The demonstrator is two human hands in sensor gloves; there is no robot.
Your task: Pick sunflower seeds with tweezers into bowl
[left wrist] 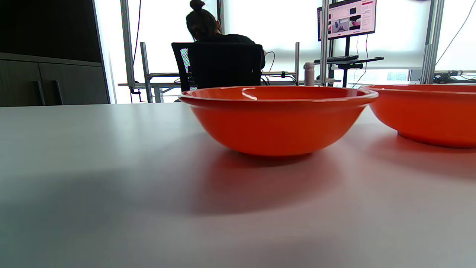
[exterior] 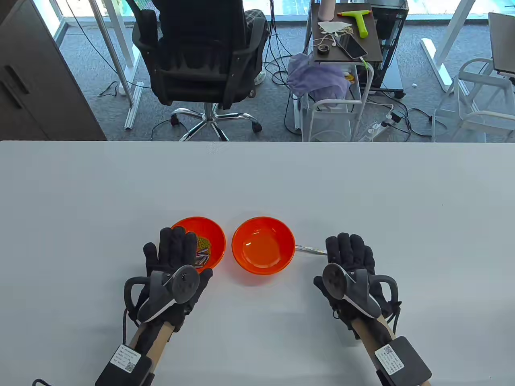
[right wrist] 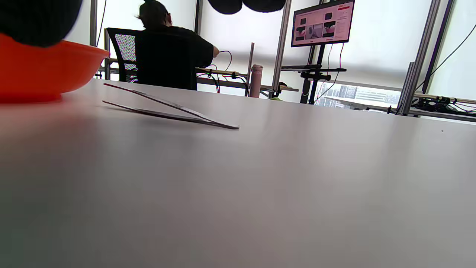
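Two orange bowls sit side by side on the white tabletop. The left bowl has the sunflower seeds piled in it along with some greenish bits, and the right bowl just beside it holds nothing. The left hand lies flat with fingers spread out over the near edge of the seed bowl, not gripping anything. The right hand is also flat and open, palm down, resting right of the bowls. The tweezers lie on the tabletop between the right bowl and that hand, the far end tucked under its fingertips, arms sprung apart in the right wrist view.
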